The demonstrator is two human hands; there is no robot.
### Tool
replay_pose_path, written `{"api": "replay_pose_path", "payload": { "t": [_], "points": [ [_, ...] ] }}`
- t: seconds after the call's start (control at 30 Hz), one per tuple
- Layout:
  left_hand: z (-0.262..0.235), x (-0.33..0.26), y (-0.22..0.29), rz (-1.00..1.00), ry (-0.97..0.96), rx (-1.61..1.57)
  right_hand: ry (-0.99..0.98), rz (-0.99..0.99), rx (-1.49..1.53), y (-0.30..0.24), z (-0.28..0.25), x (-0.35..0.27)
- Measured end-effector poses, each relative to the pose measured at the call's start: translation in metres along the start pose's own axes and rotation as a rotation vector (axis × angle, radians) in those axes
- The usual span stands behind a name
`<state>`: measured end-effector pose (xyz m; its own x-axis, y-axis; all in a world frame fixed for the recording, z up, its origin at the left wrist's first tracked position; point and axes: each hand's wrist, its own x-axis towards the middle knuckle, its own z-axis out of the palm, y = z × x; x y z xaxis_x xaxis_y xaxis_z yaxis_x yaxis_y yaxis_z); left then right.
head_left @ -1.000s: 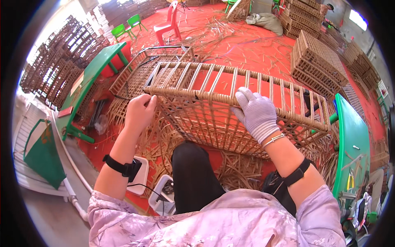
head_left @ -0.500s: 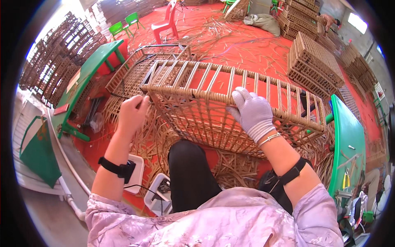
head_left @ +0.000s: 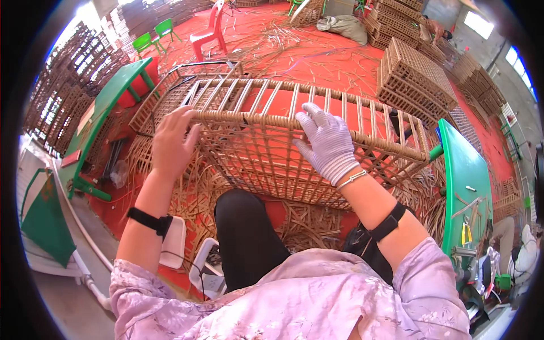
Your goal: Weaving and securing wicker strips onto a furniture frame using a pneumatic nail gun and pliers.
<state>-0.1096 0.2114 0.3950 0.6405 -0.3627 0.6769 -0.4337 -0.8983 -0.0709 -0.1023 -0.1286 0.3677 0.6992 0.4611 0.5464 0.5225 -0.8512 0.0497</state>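
A large wicker frame [head_left: 260, 161] of woven tan strips lies on its side in front of my knees, its thick wrapped rim toward me. My bare left hand [head_left: 171, 146] is at the left end of that rim, fingers stretched and thumb apart; whether they press on the corner is hard to tell. Over the middle of the rim curls my right hand [head_left: 328, 141] in a pale knitted glove, fingers on top and thumb below. Slats like a ladder run along the frame's upper side. Behind its left end lies another wicker frame [head_left: 164, 93].
Green tables stand at left [head_left: 107, 107] and right [head_left: 462, 181], the right one with tools. Cut strips [head_left: 309, 221] litter the red floor. A white bin [head_left: 207, 266] sits by my left knee. Beyond are a red chair [head_left: 209, 34], stacked wicker crates [head_left: 416, 76] and a person [head_left: 436, 31].
My left hand has gone from a pinch beside the frame's left corner to spread fingers raised at it. My right hand stays on the rim. The whole view has shifted slightly.
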Motion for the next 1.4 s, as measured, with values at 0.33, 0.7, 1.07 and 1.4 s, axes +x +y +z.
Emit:
{"api": "replay_pose_path", "payload": {
  "t": [0.33,0.7,1.07,1.4],
  "points": [
    [0.051,0.044,0.072,0.199,-0.113,-0.113,0.106,0.009,-0.13,-0.007,0.005,0.009],
    [0.061,0.045,0.068,0.277,-0.073,-0.006,-0.022,0.046,-0.135,-0.003,0.007,0.016],
    [0.042,0.052,0.056,0.317,-0.273,-0.082,-0.102,0.023,0.018,0.003,-0.018,0.009],
    [0.054,0.067,0.121,0.328,-0.135,-0.243,0.057,0.018,-0.13,0.065,-0.042,-0.052]
  ]
}}
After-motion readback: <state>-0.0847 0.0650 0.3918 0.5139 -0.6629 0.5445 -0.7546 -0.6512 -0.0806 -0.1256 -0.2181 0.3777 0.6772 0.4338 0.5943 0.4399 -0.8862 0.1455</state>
